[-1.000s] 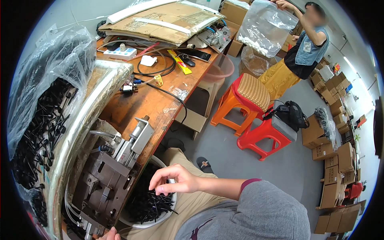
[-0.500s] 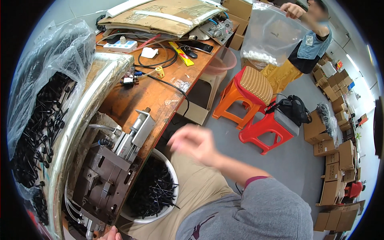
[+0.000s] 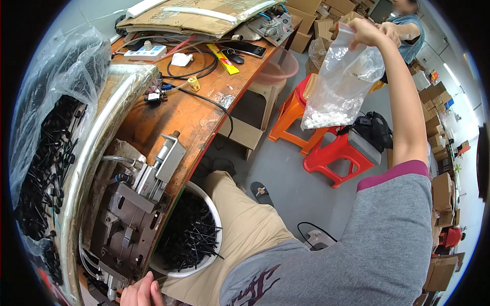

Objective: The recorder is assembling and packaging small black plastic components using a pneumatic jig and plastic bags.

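Note:
My right hand (image 3: 363, 33) is raised at the upper right, its fingers closed on the top of a clear plastic bag (image 3: 341, 84). Small white pieces (image 3: 326, 118) lie in the bag's bottom. Close beside my right hand is a co-worker's hand (image 3: 391, 33); whether it still touches the bag is hard to see. At the lower edge, my left hand (image 3: 141, 292) is curled next to the near end of a metal fixture (image 3: 116, 224) with air cylinders. What its fingers hold, if anything, is hidden.
A white bucket (image 3: 218, 232) of thin black parts stands between my legs and the wooden bench (image 3: 189, 120). More black parts (image 3: 48, 158) lie left under plastic film. An orange stool (image 3: 288, 117) and a red stool (image 3: 332, 162) with a black bag (image 3: 375, 130) stand right.
My right hand has gone from above my lap up to the bag and taken hold of it. The bag hangs lower and nearer; the co-worker has shifted toward the far right. My left hand shows more.

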`<state>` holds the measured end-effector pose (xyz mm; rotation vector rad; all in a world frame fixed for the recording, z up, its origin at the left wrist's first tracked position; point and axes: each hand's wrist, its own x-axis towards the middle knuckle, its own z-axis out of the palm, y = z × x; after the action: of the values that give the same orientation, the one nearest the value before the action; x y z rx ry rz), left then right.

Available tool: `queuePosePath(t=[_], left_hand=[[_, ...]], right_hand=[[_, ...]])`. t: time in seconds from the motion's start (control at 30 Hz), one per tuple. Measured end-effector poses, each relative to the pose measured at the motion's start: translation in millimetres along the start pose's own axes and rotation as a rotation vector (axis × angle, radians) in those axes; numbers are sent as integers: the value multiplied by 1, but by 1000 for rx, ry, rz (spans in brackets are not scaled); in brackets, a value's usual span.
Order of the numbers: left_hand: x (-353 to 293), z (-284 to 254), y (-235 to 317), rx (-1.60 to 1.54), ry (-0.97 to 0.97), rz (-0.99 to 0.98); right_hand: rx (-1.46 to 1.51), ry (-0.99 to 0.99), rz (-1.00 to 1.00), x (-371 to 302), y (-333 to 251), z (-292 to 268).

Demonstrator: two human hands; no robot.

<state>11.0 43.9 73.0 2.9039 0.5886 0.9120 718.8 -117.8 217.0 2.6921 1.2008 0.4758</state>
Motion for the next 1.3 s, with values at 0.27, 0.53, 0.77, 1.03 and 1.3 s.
queuePosePath(t=[0.27, 0.53, 0.77, 1.03, 1.3], left_hand=[[-3, 16, 11, -116, -54, -58], [58, 85, 53, -583, -21, 152], [70, 143, 100, -947, -132, -1], [91, 203, 137, -975, -203, -189], [79, 230, 138, -1041, -274, -255]], right_hand=[[444, 47, -96, -74, -84, -33], [642, 28, 293, -112, -97, 8], [1553, -129, 502, -170, -148, 64], [1907, -259, 412, -222, -243, 73], [1777, -306, 310, -255, -278, 75]])
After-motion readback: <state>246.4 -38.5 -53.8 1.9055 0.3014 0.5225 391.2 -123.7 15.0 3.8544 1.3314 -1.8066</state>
